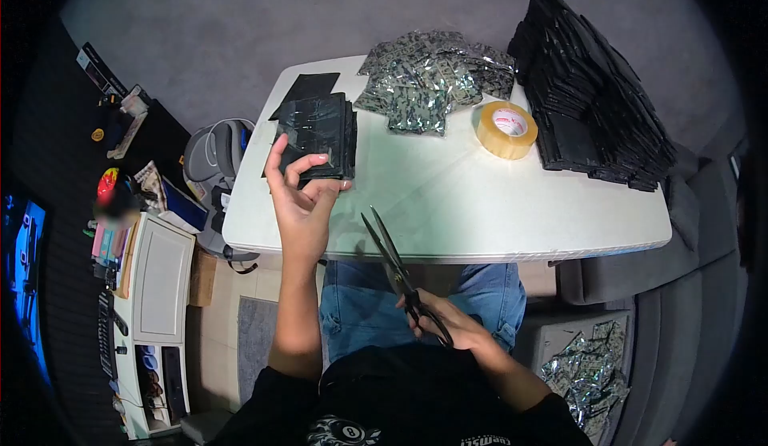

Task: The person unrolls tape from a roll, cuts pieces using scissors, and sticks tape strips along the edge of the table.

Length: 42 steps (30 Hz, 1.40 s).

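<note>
My left hand (302, 206) is raised at the near edge of a stack of flat black packets (316, 130). Its fingers are apart and curved, and I see nothing held in them. Shiny clear film shows on the top packet. My right hand (448, 320) grips a pair of black-handled scissors (392, 258) by the handles, over my lap. The blades point up toward the table's near edge and stand slightly apart. Whether my left fingertips touch the stack, I cannot tell.
On the white table (432, 214) lie a heap of camouflage-patterned items in clear wrap (424, 78), a roll of clear tape (507, 130) and a tall pile of black packets (588, 102). More wrapped items (588, 374) lie at lower right. A white cabinet (160, 278) stands left, a grey sofa (680, 318) right.
</note>
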Tool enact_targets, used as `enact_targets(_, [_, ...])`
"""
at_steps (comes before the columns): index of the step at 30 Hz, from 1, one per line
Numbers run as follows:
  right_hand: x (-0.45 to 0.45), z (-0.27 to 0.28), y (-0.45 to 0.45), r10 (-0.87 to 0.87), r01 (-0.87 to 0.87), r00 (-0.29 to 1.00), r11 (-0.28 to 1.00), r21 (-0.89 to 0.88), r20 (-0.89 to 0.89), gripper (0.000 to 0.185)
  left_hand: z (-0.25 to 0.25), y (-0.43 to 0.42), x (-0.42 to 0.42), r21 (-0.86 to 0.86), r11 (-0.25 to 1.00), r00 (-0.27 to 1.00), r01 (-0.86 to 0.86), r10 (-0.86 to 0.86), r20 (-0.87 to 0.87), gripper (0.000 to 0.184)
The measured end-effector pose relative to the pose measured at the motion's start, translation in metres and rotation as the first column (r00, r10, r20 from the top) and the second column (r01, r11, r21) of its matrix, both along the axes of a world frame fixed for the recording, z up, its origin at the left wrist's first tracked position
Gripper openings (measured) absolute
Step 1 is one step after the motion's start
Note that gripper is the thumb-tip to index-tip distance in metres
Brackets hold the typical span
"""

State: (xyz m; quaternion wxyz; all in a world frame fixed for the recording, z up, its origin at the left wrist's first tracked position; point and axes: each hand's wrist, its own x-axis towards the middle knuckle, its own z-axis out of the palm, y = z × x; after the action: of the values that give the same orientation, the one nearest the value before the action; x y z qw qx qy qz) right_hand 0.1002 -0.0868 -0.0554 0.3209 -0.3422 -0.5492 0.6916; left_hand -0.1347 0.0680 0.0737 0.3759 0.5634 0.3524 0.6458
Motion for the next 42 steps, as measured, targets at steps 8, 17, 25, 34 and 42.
enact_targets(8, [-0.024,0.021,0.036,-0.067,0.067,0.998,0.991,0.12,-0.008,0.041,-0.002,-0.006,0.0,-0.088,0.996,0.998,0.021,-0.016,0.057,0.087])
enact_targets(17, [-0.028,0.022,0.055,-0.065,0.066,0.998,0.985,0.156,-0.013,0.045,0.001,-0.006,-0.002,-0.135,0.99,0.993,0.041,-0.026,0.114,0.086])
enact_targets(25, [-0.032,0.029,0.059,-0.09,0.096,0.994,0.992,0.087,-0.063,0.041,0.002,-0.008,0.0,-0.137,0.99,0.994,0.027,-0.012,0.107,0.085])
enact_targets(34, [-0.033,0.017,0.062,-0.048,0.059,0.993,0.992,0.107,-0.108,0.063,0.001,-0.007,-0.002,-0.136,0.989,0.991,0.059,-0.041,0.131,0.087])
enact_targets(42, [-0.032,0.014,0.064,-0.053,0.062,0.993,0.995,0.081,-0.11,0.055,-0.001,-0.005,-0.004,-0.13,0.99,0.992,0.061,-0.045,0.121,0.088])
